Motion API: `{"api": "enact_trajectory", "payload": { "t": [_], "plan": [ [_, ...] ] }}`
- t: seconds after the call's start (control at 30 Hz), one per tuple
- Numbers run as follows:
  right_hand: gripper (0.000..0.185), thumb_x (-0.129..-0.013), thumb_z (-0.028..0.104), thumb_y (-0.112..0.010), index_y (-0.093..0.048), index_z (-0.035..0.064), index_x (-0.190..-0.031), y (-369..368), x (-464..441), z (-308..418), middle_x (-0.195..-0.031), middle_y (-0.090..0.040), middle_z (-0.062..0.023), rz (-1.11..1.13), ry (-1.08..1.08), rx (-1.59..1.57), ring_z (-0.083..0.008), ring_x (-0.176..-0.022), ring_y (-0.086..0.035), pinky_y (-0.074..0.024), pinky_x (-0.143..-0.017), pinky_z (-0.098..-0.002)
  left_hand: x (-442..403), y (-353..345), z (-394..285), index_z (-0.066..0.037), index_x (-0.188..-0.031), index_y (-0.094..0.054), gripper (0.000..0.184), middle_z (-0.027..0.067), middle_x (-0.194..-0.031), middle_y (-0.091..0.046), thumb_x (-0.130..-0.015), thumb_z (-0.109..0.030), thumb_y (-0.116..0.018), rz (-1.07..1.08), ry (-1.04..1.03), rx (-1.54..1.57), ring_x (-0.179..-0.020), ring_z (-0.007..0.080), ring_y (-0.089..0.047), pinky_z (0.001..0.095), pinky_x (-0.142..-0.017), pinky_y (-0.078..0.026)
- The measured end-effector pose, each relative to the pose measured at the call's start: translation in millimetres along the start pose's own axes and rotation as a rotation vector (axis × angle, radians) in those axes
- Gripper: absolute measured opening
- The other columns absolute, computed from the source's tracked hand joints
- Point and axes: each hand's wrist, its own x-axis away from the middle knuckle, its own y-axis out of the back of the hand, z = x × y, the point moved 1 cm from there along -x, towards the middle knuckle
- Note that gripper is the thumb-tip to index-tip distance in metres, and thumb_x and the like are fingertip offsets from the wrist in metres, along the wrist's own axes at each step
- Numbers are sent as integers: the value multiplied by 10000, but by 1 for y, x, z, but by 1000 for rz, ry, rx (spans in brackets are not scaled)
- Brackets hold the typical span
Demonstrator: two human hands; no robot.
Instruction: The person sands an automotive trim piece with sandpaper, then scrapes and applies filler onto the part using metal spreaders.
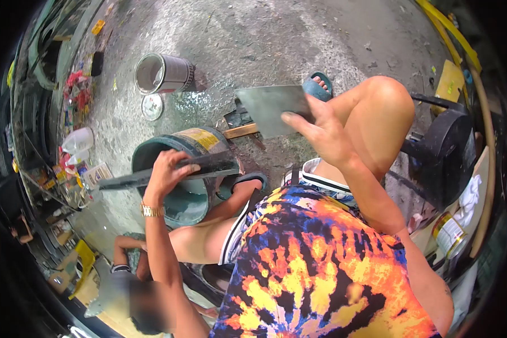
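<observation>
My left hand, with a gold watch above it, is closed on a long dark strip that lies across the mouth of a dark green bucket. Greenish liquid shows inside the bucket under the strip. My right hand holds a flat grey sheet by its right edge, thumb on the upper face. The sheet is up in the air, right of the bucket and near my sandalled foot.
An open can lies on the wet concrete floor near a round lid. A wood piece sits beyond the bucket. Another person is at the lower left. A black stool and a labelled can stand at the right.
</observation>
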Motion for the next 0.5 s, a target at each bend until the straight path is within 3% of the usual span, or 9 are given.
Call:
{"api": "enact_trajectory", "payload": {
  "t": [0.17, 0.23, 0.3, 0.37, 0.5],
  "plan": [
    [315, -929, 92, -662, -607, -8, -1223, 24, 35, 12, -959, -694, -54, 45, -82, 133, -79, -900, -589, -493, -827, -272, -17, -7, 5, -21, -942, -696, 493, 128, -821, -627, -736, -455, -805, 64, 80, 0, -915, 327, -549, 416, -859, -422],
    [321, -922, 82, -672, -604, -9, -1223, 22, 43, 16, -924, -688, -65, 89, -67, 242, -77, -873, -594, -495, -804, -270, -11, -17, 7, -64, -1070, -632, 486, 108, -1118, -605, -772, -419, -779, -76, -54, -125, -1062, 306, -532, 419, -950, -375],
    [328, -916, 73, -679, -598, -13, -1222, 3, 49, 19, -889, -679, -80, 149, -26, 382, -77, -839, -603, -498, -771, -273, -1, -25, 14, -90, -1130, -622, 478, 89, -1228, -561, -796, -404, -760, -128, -24, -35, -1150, 290, -507, 430, -1013, -336],
    [311, -923, 88, -673, -583, -16, -1202, -4, 54, 18, -820, -655, -93, 194, -45, 536, -91, -689, -598, -499, -635, -292, 1, -39, 11, -133, -1193, -629, 555, 60, -1282, -550, -790, -499, -739, -196, -8, -22, -1313, 284, -423, 464, -1102, -263],
    [338, -927, 87, -676, -572, 0, -1236, -19, 52, -2, -905, -673, -55, 228, -114, 526, -78, -753, -611, -511, -675, -275, 0, -64, 17, -173, -1205, -670, 648, 40, -1356, -538, -747, -629, -721, -276, 16, -88, -1443, 290, -302, 532, -1181, -162]
  ]
}}
